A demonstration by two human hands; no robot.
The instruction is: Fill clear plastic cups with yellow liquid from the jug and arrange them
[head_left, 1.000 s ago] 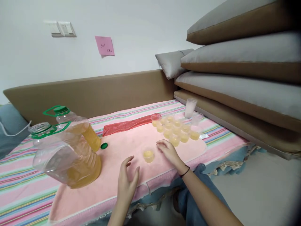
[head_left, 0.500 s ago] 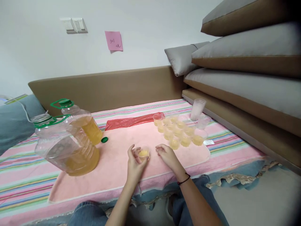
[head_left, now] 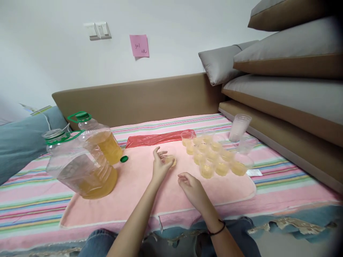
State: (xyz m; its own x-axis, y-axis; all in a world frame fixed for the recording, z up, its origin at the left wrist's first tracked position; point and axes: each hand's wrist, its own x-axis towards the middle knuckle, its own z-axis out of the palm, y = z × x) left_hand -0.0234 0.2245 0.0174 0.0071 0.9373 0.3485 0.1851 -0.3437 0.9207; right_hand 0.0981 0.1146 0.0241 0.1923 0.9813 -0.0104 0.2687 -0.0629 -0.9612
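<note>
My left hand (head_left: 160, 164) is wrapped round a small clear plastic cup (head_left: 170, 160) of yellow liquid, held over the pink towel (head_left: 134, 185). To its right stands a group of several more filled small cups (head_left: 214, 159). My right hand (head_left: 191, 187) rests lower on the towel with its fingers loosely curled and nothing in them. Two big clear jugs of yellow liquid stand at the left: the near one (head_left: 80, 167) has no cap, the far one (head_left: 100, 141) has a green cap.
A loose green cap (head_left: 124, 159) lies beside the jugs. A red plastic bag (head_left: 160, 138) lies behind the towel. A stack of empty clear cups (head_left: 238, 126) stands at the right, near the stacked cushions (head_left: 289, 89). A brown padded board (head_left: 139, 98) runs along the wall.
My left hand reached the lone cup, closed round it and carried it farther from me, toward the group of cups. My right hand drew back slightly. The view shifted left.
</note>
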